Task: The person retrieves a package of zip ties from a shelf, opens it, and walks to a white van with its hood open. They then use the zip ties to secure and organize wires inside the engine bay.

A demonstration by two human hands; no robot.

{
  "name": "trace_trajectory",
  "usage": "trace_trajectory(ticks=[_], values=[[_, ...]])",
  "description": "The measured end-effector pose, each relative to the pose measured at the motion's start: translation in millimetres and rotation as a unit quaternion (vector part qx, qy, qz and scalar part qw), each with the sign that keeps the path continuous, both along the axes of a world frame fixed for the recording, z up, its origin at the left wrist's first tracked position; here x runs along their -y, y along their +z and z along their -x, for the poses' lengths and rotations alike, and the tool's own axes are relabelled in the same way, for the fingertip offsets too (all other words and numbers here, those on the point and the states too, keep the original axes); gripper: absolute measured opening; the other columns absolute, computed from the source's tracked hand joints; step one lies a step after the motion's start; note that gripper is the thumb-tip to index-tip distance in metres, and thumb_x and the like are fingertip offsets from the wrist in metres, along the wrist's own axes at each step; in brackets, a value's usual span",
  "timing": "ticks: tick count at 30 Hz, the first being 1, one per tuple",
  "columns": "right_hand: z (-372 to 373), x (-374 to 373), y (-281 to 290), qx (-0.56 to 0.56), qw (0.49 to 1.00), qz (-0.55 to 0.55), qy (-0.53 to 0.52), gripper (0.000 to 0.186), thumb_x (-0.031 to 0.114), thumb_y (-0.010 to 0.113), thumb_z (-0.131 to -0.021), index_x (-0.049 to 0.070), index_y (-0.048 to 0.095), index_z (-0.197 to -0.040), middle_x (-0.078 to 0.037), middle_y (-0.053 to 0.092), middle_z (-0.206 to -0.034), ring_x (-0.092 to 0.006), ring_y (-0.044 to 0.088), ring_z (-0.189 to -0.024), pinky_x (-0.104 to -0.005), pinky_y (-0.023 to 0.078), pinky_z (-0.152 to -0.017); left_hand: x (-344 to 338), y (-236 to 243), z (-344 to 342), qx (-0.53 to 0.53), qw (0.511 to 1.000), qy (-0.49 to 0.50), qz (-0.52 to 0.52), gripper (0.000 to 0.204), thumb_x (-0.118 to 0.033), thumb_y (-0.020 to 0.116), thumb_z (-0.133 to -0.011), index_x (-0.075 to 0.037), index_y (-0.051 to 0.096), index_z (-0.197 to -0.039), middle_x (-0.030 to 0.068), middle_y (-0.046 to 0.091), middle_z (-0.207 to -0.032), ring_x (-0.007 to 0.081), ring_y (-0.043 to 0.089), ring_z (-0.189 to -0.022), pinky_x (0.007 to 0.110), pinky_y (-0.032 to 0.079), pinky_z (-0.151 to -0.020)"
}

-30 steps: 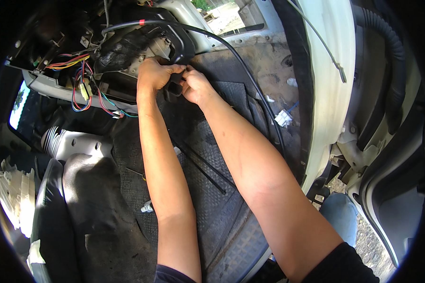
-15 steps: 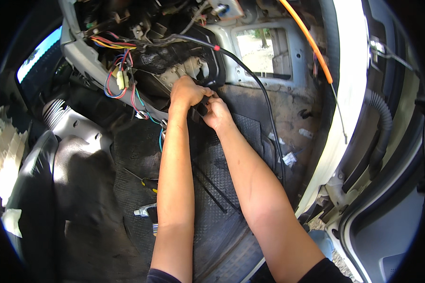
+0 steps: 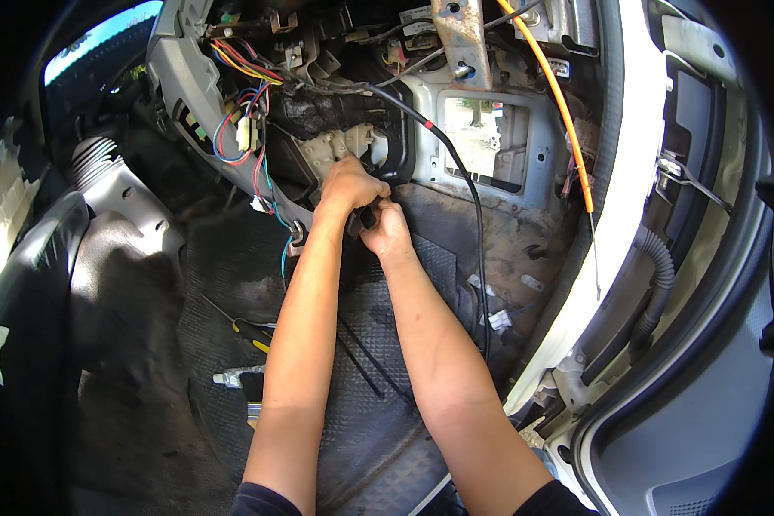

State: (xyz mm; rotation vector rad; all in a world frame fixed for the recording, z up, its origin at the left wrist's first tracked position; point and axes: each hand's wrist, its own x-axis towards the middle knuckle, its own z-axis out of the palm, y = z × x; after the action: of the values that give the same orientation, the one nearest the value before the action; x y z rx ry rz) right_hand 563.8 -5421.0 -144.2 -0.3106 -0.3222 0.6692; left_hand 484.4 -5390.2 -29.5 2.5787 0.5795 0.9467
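Observation:
Under the opened dashboard, my left hand (image 3: 350, 185) reaches to the pale bracket assembly (image 3: 331, 148), its fingers curled and partly hidden behind the hand. Just to its right and nearer, my right hand (image 3: 385, 230) is closed, thumb and fingers bent around a small black part (image 3: 368, 217). The fingertips of both hands meet at this part; its exact kind is not clear. A bundle of coloured wires with a pale connector (image 3: 247, 134) hangs left of my hands. From above, a black cable (image 3: 460, 159) with a red band curves down on the right.
An orange cable sleeve (image 3: 559, 103) with a wire end hangs by the white door frame (image 3: 615, 215). On the ribbed black floor mat (image 3: 224, 318) lie a yellow-and-black-handled tool (image 3: 254, 335) and a crumpled tube (image 3: 236, 377). A rusty metal bracket (image 3: 463, 43) juts down above.
The whole view has shifted, bringing the rusty bracket into sight at the top. Both hands stay together at the same spot below the pale bracket, with only slight finger movement.

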Motion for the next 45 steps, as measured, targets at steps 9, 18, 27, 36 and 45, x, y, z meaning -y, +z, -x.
trace_trajectory(ticks=[9,18,27,36,45], values=[[-19.5,-6.7,-7.7,0.003,1.000,0.020,-0.014,0.035,0.024,0.031,-0.105,0.008,0.060,-0.117,-0.009,0.066,-0.110,-0.0245,0.064,-0.103,-0.0454,0.052,-0.093,-5.1,-6.1,-14.9,-0.044,0.999,-0.006,0.002,0.085,-0.045,0.088,-0.059,0.014,0.065,-0.115,0.0301,0.059,-0.132,0.0344,0.062,-0.120,0.036,0.049,-0.103],[22.0,34.1,37.3,0.129,0.846,0.441,-0.272,0.032,0.027,0.052,-0.096,0.001,0.060,-0.112,-0.010,0.064,-0.092,-0.0211,0.067,-0.081,-0.0394,0.055,-0.063,-7.8,-7.1,-17.3,-0.064,0.993,-0.025,0.091,0.090,-0.057,0.087,-0.059,0.003,0.067,-0.122,0.0199,0.063,-0.133,0.0318,0.061,-0.124,0.039,0.050,-0.102],[135.7,132.6,32.9,0.626,0.468,0.612,-0.120,0.031,0.028,0.081,-0.074,0.001,0.076,-0.088,-0.023,0.073,-0.093,-0.0383,0.070,-0.094,-0.0434,0.056,-0.089,-41.1,-7.2,-57.7,0.106,0.879,-0.260,0.384,0.057,-0.041,0.091,-0.069,0.001,0.075,-0.105,0.0141,0.075,-0.102,0.0221,0.070,-0.087,0.033,0.054,-0.084],[193.3,141.0,7.7,0.617,0.408,0.641,-0.203,0.017,0.009,0.075,-0.074,-0.003,0.073,-0.086,-0.025,0.072,-0.098,-0.0371,0.071,-0.095,-0.0422,0.058,-0.084,-58.3,40.8,-4.6,0.196,0.738,-0.152,0.628,0.030,-0.029,0.061,-0.073,-0.005,0.064,-0.092,0.0189,0.062,-0.118,0.0362,0.054,-0.106,0.049,0.042,-0.093],[196.6,146.4,14.5,0.609,0.442,0.639,-0.162,0.023,0.017,0.072,-0.078,-0.004,0.074,-0.087,-0.026,0.072,-0.090,-0.0392,0.072,-0.089,-0.0445,0.058,-0.082,-49.4,19.2,-27.6,0.266,0.760,-0.200,0.559,0.053,-0.028,0.059,-0.080,0.001,0.062,-0.124,0.0309,0.033,-0.154,0.0403,0.038,-0.139,0.053,0.020,-0.117]])
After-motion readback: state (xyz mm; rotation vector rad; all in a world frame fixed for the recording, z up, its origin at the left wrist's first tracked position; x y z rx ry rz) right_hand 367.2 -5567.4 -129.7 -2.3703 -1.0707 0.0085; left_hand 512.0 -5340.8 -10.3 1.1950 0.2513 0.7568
